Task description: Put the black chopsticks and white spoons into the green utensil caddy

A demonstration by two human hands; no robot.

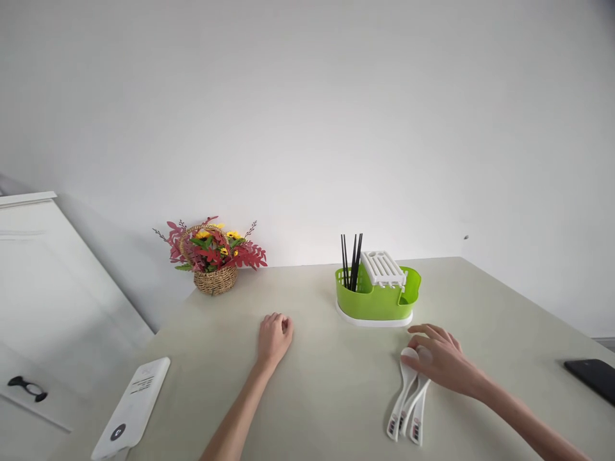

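Note:
My right hand (pixel 441 360) is over the bowl ends of several white spoons (pixel 408 400), with its thumb across them and its fingers apart. I cannot tell how firmly it touches them. The spoons lie in a loose bunch, their patterned handle ends toward me. Just beyond this hand stands a green cutlery holder (pixel 375 306) on a white base, topped by a white slotted rack (pixel 383 267). Black chopsticks (pixel 354 262) stand upright in its left compartment. Left of the holder, my left hand (pixel 274 337) rests on the table with curled fingers, nothing visible in it.
A wicker basket (pixel 216 280) of red and yellow flowers sits at the table's back left. Nearer on the left lies a white flat device (pixel 137 400), beside a white cabinet (pixel 62 307). A black phone (pixel 593 378) lies at the right edge. Behind the table rises a plain wall.

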